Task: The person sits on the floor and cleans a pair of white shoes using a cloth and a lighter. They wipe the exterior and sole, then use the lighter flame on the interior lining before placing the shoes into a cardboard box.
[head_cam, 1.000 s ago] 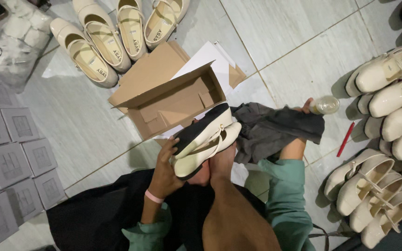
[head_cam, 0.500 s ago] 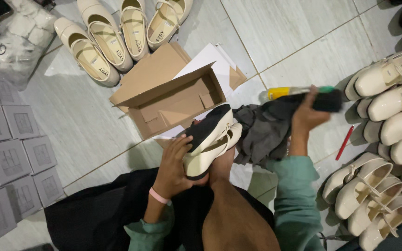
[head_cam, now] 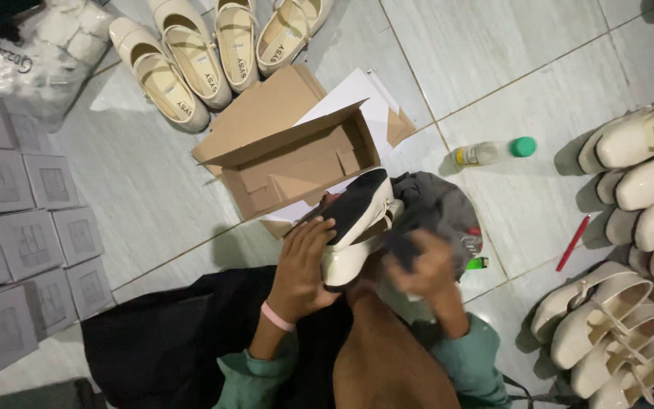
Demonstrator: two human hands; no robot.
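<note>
My left hand grips a cream shoe with a black sole, held on its side above my lap. My right hand is blurred and presses a dark grey cloth against the shoe's side. An open brown cardboard box lies on the tiled floor just beyond the shoe, with white paper under it.
A clear bottle with a green cap lies on the floor to the right. A red pen and a green lighter lie near it. Cream shoes are stacked at right, more at the top. Grey boxes line the left.
My right hand set down the green-capped bottle on the floor and came back to the shoe with the cloth. The shoe stayed in my left hand.
</note>
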